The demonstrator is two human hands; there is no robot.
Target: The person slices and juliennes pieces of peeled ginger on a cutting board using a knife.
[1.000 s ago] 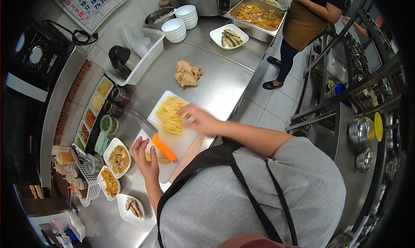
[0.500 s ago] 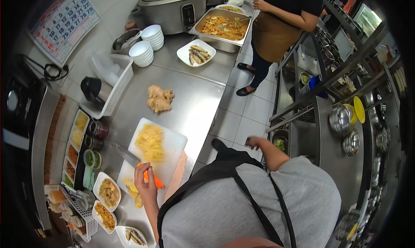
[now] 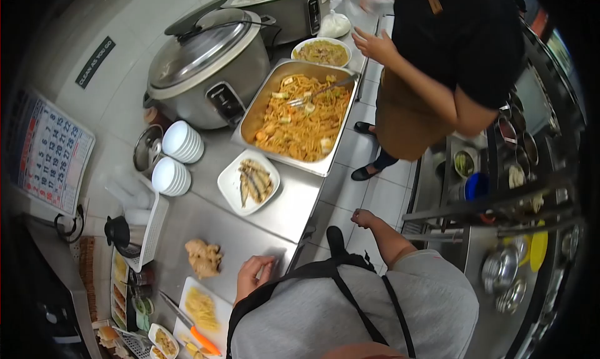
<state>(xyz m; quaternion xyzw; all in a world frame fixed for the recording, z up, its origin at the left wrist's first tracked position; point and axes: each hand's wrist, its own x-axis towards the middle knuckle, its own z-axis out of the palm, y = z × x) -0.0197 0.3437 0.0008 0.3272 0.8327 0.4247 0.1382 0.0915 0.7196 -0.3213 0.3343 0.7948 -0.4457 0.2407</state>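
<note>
My left hand (image 3: pixel 253 274) hovers by the steel counter's edge, fingers loosely bent and apart, holding nothing. The nearest thing to it is a knobbly ginger root (image 3: pixel 203 258). Below that lies a white cutting board (image 3: pixel 212 298) bearing sliced yellow ginger (image 3: pixel 200 308) and an orange-handled knife (image 3: pixel 204 340), which no hand touches. My right hand (image 3: pixel 361 217) hangs over the floor tiles, away from the counter. Its fingers are curled in, and I see nothing in them.
A steel pan (image 3: pixel 324 166) of noodles with tongs sits ahead, near a plate of fish (image 3: pixel 250 182) and a large cooker (image 3: pixel 206 71). White bowls (image 3: pixel 182 143) are stacked at the wall. A co-worker (image 3: pixel 431 77) stands beyond the counter corner. Steel shelving (image 3: pixel 459 234) lines the right.
My view has moved forward along the counter, so the noodle pan and co-worker look nearer. My left hand has left the knife and cutting board and is now beside the ginger root.
</note>
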